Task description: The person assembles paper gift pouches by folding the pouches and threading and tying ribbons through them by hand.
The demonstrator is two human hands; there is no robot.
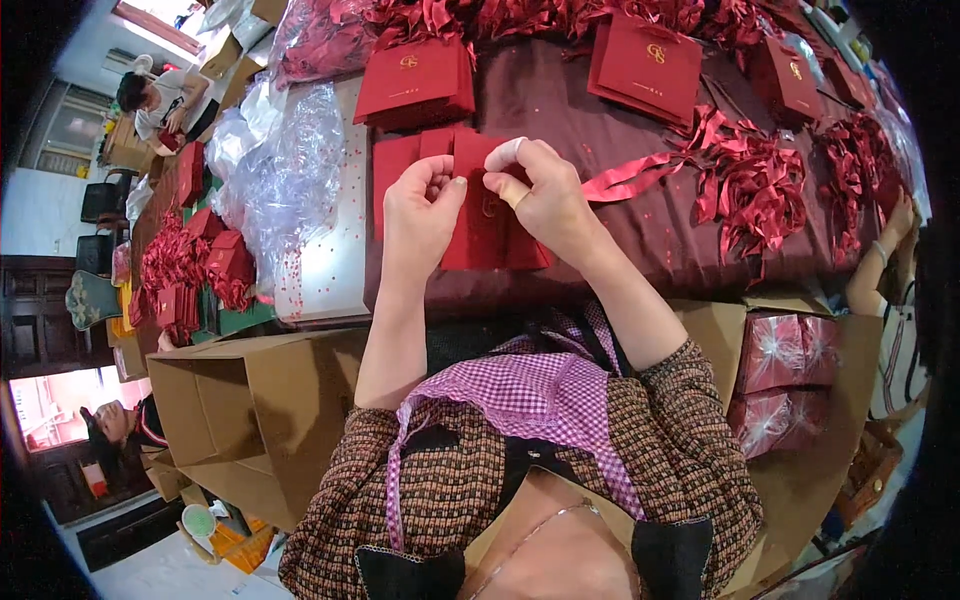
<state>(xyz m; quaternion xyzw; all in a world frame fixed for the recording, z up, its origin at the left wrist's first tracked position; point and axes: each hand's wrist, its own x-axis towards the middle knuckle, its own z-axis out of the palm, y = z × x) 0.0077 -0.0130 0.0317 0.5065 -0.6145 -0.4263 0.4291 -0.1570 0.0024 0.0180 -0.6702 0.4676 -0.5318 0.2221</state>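
Note:
A red paper gift bag [490, 245] lies flat on the dark red cloth in front of me, among other flat red bags [398, 158]. My left hand [425, 210] is over its left side, fingers curled and thumb pressed to the index finger. At its upper right my right hand [545, 195] is bent in a pinch, with white tape on the index finger and a yellowish wrap on the thumb. Whatever sits between the fingertips of either hand is too small to make out. A loose red ribbon [630, 180] runs rightward from beside my right hand.
Stacked red gift bags [415, 85] and another stack [645, 70] stand beyond my hands. Ribbon heaps [750, 185] lie to the right. Clear plastic [285, 150] covers the left side. An open cardboard box [255, 420] and a carton of wrapped red packs [785, 375] flank me. Other people work nearby.

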